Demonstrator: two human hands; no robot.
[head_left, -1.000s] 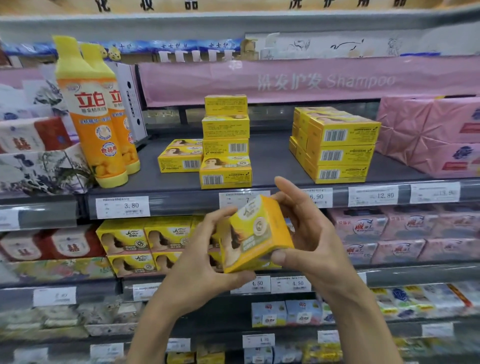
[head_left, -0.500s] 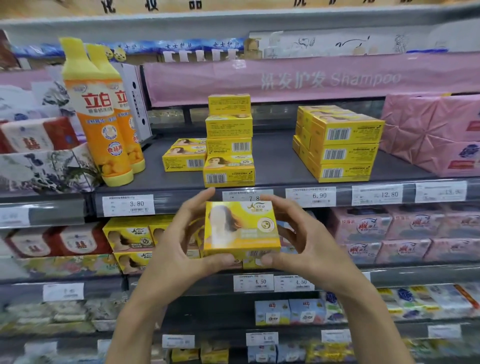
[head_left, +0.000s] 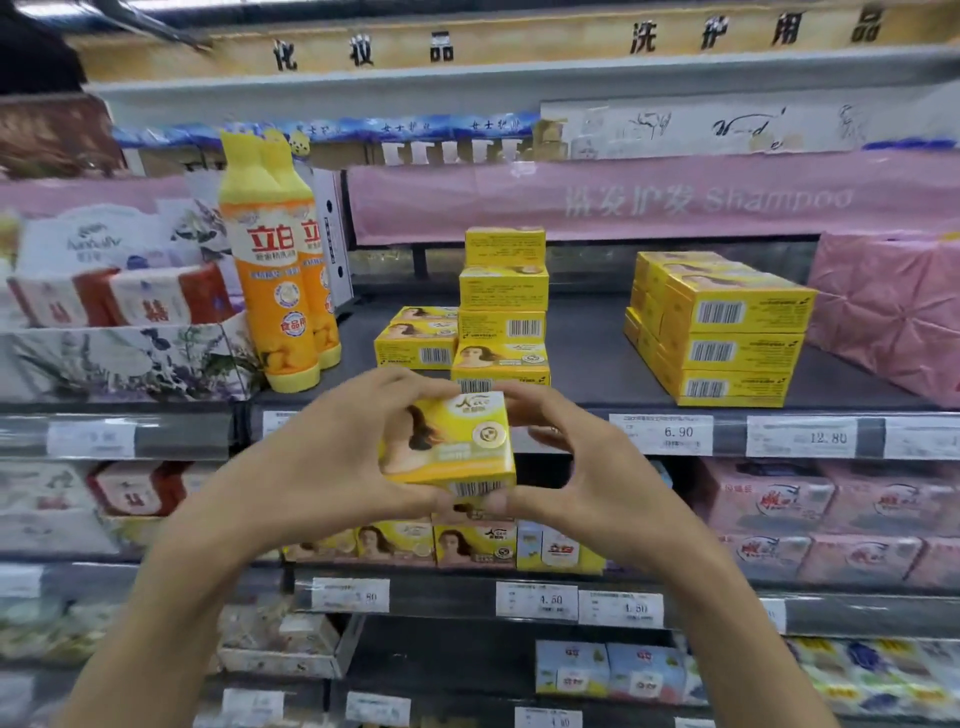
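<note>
A small yellow soap box (head_left: 451, 440) with a printed portrait and a round gold seal is held in front of the shelves, its printed face toward me. My left hand (head_left: 317, 462) grips its left side, thumb under the lower edge and fingers over the top. My right hand (head_left: 582, 467) pinches its right side, thumb at the bottom corner and fingers behind the top right. Just behind the box, on the grey shelf (head_left: 582, 358), stands a stack of matching yellow boxes (head_left: 503, 312).
Two orange detergent bottles (head_left: 275, 291) stand at the shelf's left. A second block of yellow boxes (head_left: 727, 338) and pink wrapped packs (head_left: 888, 312) fill its right. Price tags (head_left: 667, 433) line the shelf edges. Lower shelves hold more yellow boxes (head_left: 467, 545) and pink packs (head_left: 779, 509).
The box has turned from an angled pose to face me and risen toward the shelf with the yellow stacks. Both hands kept hold of it and moved up with it.
</note>
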